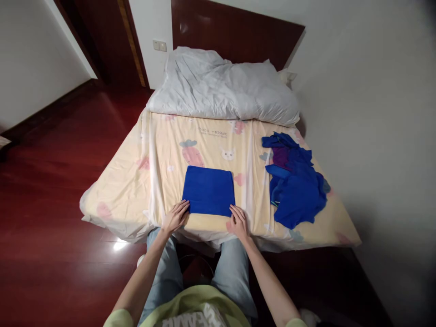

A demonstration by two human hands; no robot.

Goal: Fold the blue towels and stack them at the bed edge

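Note:
A blue cloth [209, 190], folded into a flat, neat rectangle, lies on the bed near its front edge. My left hand [175, 216] rests at its near left corner, fingers stretched out with the tips on the cloth. At the near right corner, my right hand [239, 220] touches the edge in the same way, fingers extended. Both thumbs are partly hidden, and neither hand visibly lifts the fabric. To the right lies a loose heap of crumpled blue fabric [299, 190] with a purple patch [280, 157] showing in it.
The bed has a pale yellow sheet [163, 159] printed with carrots and rabbits, wrinkled lengthwise. A bunched white quilt [225, 91] lies across its far end, before a dark wooden headboard [231, 27]. A wall [374, 136] stands on the right; reddish floor [68, 190] extends left.

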